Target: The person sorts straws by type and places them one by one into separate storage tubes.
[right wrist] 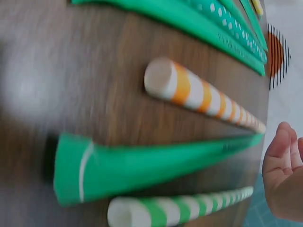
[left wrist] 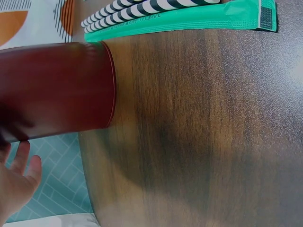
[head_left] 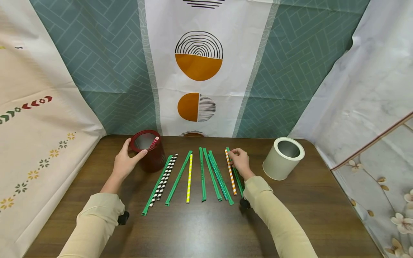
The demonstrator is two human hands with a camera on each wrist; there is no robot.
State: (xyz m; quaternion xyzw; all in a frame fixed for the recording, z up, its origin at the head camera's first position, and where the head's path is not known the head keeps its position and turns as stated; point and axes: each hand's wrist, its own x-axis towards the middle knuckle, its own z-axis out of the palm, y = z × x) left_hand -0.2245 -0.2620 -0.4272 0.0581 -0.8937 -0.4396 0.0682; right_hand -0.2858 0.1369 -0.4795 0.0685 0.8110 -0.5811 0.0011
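Note:
My left hand (head_left: 125,160) grips a dark red cup (head_left: 153,160), thumb at the near rim and fingers round its left side. A red patterned straw (head_left: 154,142) leans inside the cup. My right hand (head_left: 240,159) is low over the far ends of an orange-and-white striped straw (head_left: 230,172) and a green-wrapped straw (head_left: 238,182), fingertips overlapping them; I cannot tell whether it pinches one. Beside these, a green-and-white striped straw (right wrist: 177,208) shows in the right wrist view, hidden from the head view by my hand and sleeve.
Between my hands lie several green-wrapped straws (head_left: 178,179), black-and-white striped straws (head_left: 167,176), a yellow striped straw (head_left: 189,179) and a teal dotted straw (head_left: 218,177). A cream cup (head_left: 276,165) stands to the right on the brown table (head_left: 200,229). A patterned cloth (head_left: 129,89) hangs behind.

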